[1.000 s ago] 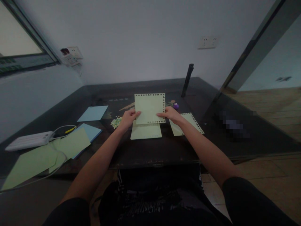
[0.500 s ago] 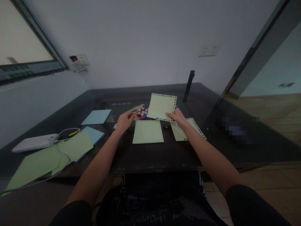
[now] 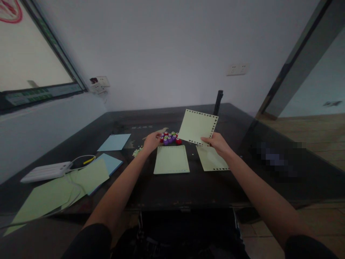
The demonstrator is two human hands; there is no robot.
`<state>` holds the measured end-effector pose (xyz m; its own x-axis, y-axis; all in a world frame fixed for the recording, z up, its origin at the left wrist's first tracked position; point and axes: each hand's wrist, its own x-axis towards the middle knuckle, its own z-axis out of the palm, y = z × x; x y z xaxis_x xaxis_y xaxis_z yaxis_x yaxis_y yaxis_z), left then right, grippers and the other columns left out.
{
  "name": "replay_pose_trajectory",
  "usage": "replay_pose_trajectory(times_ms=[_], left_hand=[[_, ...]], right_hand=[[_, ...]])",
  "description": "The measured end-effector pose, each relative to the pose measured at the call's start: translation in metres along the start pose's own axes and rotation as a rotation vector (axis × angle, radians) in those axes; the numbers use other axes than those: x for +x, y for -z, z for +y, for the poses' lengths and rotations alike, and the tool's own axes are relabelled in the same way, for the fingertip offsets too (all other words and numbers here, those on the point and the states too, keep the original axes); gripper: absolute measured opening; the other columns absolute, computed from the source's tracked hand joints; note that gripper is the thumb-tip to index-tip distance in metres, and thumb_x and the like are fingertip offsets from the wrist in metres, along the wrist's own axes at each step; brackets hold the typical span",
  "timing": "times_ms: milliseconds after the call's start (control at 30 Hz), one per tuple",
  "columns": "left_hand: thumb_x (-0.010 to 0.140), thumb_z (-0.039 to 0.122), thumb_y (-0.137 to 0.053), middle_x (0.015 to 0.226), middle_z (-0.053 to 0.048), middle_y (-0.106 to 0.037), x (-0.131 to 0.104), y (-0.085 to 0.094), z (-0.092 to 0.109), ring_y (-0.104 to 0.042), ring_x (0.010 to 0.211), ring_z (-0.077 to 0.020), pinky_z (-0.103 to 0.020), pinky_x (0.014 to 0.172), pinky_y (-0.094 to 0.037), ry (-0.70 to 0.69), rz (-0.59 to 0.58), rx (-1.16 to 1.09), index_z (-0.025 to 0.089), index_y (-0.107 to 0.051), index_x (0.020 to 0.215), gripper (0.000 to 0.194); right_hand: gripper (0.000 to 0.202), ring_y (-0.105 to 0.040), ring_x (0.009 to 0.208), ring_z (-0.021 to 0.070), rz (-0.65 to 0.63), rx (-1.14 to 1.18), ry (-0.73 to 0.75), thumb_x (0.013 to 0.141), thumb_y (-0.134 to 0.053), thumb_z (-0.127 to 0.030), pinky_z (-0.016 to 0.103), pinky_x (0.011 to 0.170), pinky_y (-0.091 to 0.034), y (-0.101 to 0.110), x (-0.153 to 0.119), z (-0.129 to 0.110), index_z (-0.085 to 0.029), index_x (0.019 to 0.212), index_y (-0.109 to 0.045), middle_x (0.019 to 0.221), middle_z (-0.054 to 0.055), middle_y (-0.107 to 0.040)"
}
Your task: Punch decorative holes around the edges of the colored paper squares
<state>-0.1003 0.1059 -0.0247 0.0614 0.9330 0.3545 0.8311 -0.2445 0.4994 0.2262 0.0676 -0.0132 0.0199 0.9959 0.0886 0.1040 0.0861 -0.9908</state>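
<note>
My right hand (image 3: 217,142) pinches a pale green paper sheet (image 3: 198,126) by its lower right edge, lifted and tilted above the table. Small dark punched shapes run along the top, right and bottom edges of that sheet. My left hand (image 3: 152,141) reaches to the left end of a cluster of small red, purple and green craft punches (image 3: 169,138), its fingers partly curled and apart. Whether the fingertips touch a punch is hard to see. In front lies a pale green sheet (image 3: 171,160); another punched sheet (image 3: 211,160) is partly covered by my right hand and forearm.
Tiny paper bits (image 3: 137,151) lie beside my left wrist. Blue paper (image 3: 114,142), overlapping green sheets (image 3: 51,192) and a white power strip (image 3: 45,171) with its cable occupy the left side. A black upright object (image 3: 218,102) stands at the back right.
My right hand has carried the punched sheet to the right, uncovering more punches. My left hand has shifted right to the edge of the cluster. The camera view has tilted up slightly.
</note>
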Motion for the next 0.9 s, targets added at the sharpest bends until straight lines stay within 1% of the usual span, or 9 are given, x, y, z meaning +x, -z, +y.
replay_pose_trajectory(times_ms=[67,133,267,367,433,567,667,800,900], left_hand=[[0.076,0.018,-0.053,0.098,-0.011,-0.068,0.011,-0.004,-0.005,-0.062,0.089,-0.0219,-0.032,0.082,-0.046,0.037,0.013,0.003,0.016,-0.065,0.099,0.027],[0.074,0.017,-0.055,0.099,-0.012,-0.068,0.022,-0.006,-0.011,-0.062,0.087,-0.0219,-0.032,0.081,-0.046,0.061,-0.004,-0.019,0.016,-0.065,0.102,0.029],[0.070,0.015,-0.058,0.094,-0.011,-0.070,0.039,-0.004,-0.018,-0.064,0.083,-0.0206,-0.029,0.077,-0.047,0.048,-0.117,-0.034,0.014,-0.067,0.100,0.031],[0.066,0.015,-0.061,0.089,-0.009,-0.071,0.047,-0.001,-0.020,-0.064,0.081,-0.0212,-0.027,0.075,-0.047,0.006,-0.200,-0.027,0.016,-0.070,0.093,0.028],[0.066,0.015,-0.060,0.091,-0.008,-0.071,0.051,-0.001,-0.024,-0.064,0.083,-0.0222,-0.028,0.076,-0.047,-0.035,-0.251,-0.004,0.017,-0.071,0.094,0.031],[0.069,0.016,-0.055,0.099,-0.008,-0.070,0.057,-0.001,-0.032,-0.063,0.090,-0.0217,-0.028,0.079,-0.046,-0.117,-0.336,0.074,0.016,-0.067,0.104,0.038],[0.072,0.020,-0.054,0.104,-0.008,-0.068,0.059,0.001,-0.034,-0.062,0.092,-0.0211,-0.026,0.078,-0.046,-0.154,-0.382,0.125,0.015,-0.064,0.109,0.038],[0.074,0.020,-0.057,0.100,-0.010,-0.068,0.056,0.003,-0.028,-0.062,0.090,-0.0228,-0.027,0.077,-0.044,-0.175,-0.382,0.229,0.017,-0.064,0.101,0.028],[0.075,0.026,-0.061,0.093,-0.011,-0.068,0.051,0.004,-0.028,-0.062,0.086,-0.0237,-0.029,0.074,-0.043,-0.145,-0.351,0.252,0.017,-0.062,0.095,0.022]], right_hand=[[0.025,-0.066,0.072,0.0228,-0.005,0.032,-0.012,0.059,-0.071,-0.023,0.038,0.070,-0.052,0.004,-0.003,0.004,-0.012,0.082,-0.069,0.087,0.011,-0.072],[0.027,-0.066,0.075,0.0228,0.000,0.074,-0.026,0.059,-0.071,-0.021,0.038,0.073,-0.052,0.004,-0.005,0.009,-0.013,0.084,-0.069,0.089,0.011,-0.072],[0.024,-0.067,0.076,0.0226,-0.004,0.099,-0.034,0.060,-0.071,-0.019,0.039,0.075,-0.052,-0.001,-0.006,0.017,-0.013,0.084,-0.069,0.091,0.011,-0.072],[0.024,-0.067,0.074,0.0222,-0.019,0.107,-0.021,0.061,-0.071,-0.019,0.038,0.072,-0.052,-0.003,-0.007,0.016,-0.013,0.083,-0.069,0.091,0.011,-0.072],[0.023,-0.067,0.075,0.0221,-0.014,0.102,-0.016,0.061,-0.071,-0.019,0.037,0.072,-0.052,-0.003,-0.009,0.014,-0.013,0.083,-0.069,0.092,0.012,-0.071],[0.024,-0.066,0.077,0.0226,-0.001,0.062,-0.014,0.061,-0.071,-0.018,0.037,0.072,-0.052,0.000,-0.010,0.013,-0.012,0.084,-0.069,0.091,0.012,-0.071],[0.025,-0.067,0.077,0.0225,-0.012,0.073,-0.012,0.061,-0.071,-0.019,0.037,0.072,-0.052,0.001,-0.009,0.015,-0.011,0.085,-0.070,0.090,0.012,-0.072],[0.028,-0.067,0.079,0.0225,-0.010,0.108,0.005,0.059,-0.072,-0.019,0.037,0.075,-0.052,0.000,-0.008,0.017,-0.012,0.085,-0.069,0.092,0.011,-0.072],[0.029,-0.067,0.079,0.0228,-0.008,0.111,0.019,0.058,-0.073,-0.022,0.038,0.076,-0.052,0.000,-0.008,0.017,-0.012,0.086,-0.069,0.093,0.011,-0.072]])
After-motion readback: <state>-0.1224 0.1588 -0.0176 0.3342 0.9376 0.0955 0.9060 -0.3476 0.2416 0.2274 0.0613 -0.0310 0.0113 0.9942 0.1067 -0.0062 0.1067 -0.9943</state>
